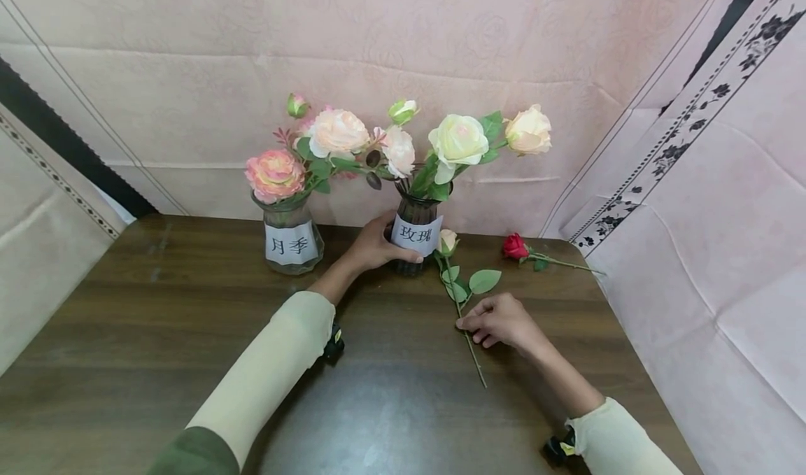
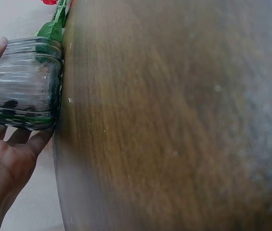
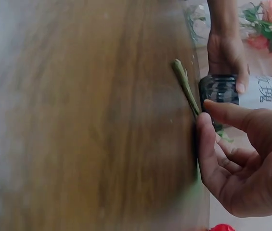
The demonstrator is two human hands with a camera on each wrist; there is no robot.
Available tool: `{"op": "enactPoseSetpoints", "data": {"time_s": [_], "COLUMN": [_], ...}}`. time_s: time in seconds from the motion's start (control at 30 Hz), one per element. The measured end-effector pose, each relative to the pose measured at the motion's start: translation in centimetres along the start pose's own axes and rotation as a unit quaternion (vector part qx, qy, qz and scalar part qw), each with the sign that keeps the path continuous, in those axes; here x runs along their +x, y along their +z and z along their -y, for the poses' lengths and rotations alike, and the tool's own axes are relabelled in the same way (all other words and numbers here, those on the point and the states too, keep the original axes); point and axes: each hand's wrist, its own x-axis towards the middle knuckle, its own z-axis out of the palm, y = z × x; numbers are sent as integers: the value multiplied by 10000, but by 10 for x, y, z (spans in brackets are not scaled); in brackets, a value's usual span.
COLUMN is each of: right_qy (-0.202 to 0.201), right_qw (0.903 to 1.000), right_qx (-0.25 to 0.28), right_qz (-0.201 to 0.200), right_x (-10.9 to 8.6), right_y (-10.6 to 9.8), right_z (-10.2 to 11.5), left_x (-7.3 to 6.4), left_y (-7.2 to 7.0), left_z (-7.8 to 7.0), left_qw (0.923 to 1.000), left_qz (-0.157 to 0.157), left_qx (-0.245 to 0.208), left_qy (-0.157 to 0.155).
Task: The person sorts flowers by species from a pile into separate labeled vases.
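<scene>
Around the dark glass vase (image 1: 418, 210) my left hand (image 1: 376, 243) curls its fingers and thumb, beside the white paper label (image 1: 415, 235). In the left wrist view the ribbed glass vase (image 2: 27, 79) lies between thumb and fingers. White and cream roses (image 1: 458, 140) stand in this vase. My right hand (image 1: 500, 321) pinches the lower stem of a pale rose (image 1: 447, 243) between thumb and fingertips. The rose lies along the table, its bloom close to the vase and its cut stem end (image 3: 184, 84) jutting past my fingers in the right wrist view.
A second labelled glass vase (image 1: 292, 237) with pink and peach flowers (image 1: 275, 175) stands to the left. On the right a red rose (image 1: 515, 246) lies on the wooden table (image 1: 378, 405), its stem reaching the edge. Pale patterned cloth (image 1: 189, 104) hangs behind.
</scene>
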Motion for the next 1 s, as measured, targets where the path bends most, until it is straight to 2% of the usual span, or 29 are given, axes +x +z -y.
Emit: {"op": "enactPoseSetpoints", "data": {"time_s": [0.17,0.27,0.4,0.53,0.7,0.87,1.0], "right_qy": [-97,-106,-27,128,324,527,567], "right_qw": [9993,9997,9991,9930,9849,9769,9696], "right_qx": [-319,-180,401,1037,1406,1789,2194], "right_qz": [-148,-113,148,551,953,1047,919], "right_x": [2,1,0,2,5,8,11], "right_y": [7,7,3,-2,-7,-11,-11], "right_z": [6,7,7,5,2,1,0], "left_x": [-2,-2,-2,-2,-2,-2,-2], "left_y": [0,-1,-1,-1,-1,0,0], "left_z": [-1,-1,-1,-1,0,-1,-2], "left_qw": [10000,10000,10000,9999,9998,9997,9997], "left_qz": [-27,-33,-26,-47,-51,-38,-44], "left_qx": [65,49,10,2,15,2,1], "left_qy": [-63,-69,-84,-116,-183,-244,-247]}}
